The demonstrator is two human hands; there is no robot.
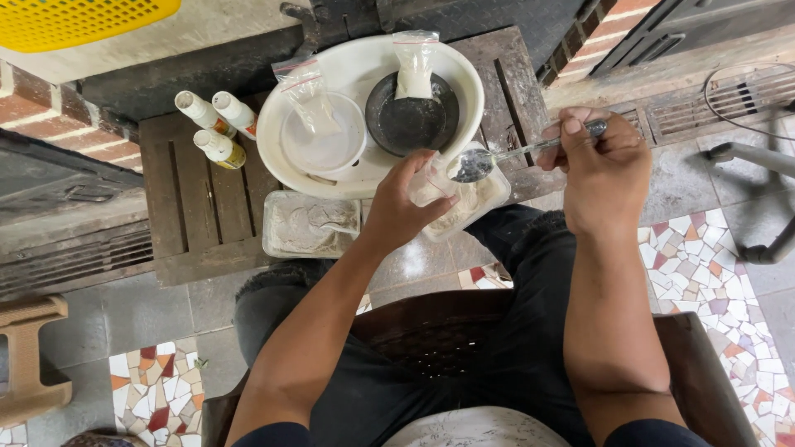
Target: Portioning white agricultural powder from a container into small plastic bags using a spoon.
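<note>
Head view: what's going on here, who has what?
A seated person works over a low wooden stand. The left hand grips a small clear bag of pale powder; the right hand holds a spoon with its bowl at the bag's mouth. Beside them lies a tray of grey powder, and behind is a white basin holding a white bowl, a dark dish and two more bags. Three small bottles stand at the left.

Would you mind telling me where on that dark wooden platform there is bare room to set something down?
The wooden platform is bare below the three small bottles, left of the rectangular powder tray. It is crowded at the middle and right: the white basin holds a bowl and a dark dish, and the left hand and right hand work over a clear container.
</note>
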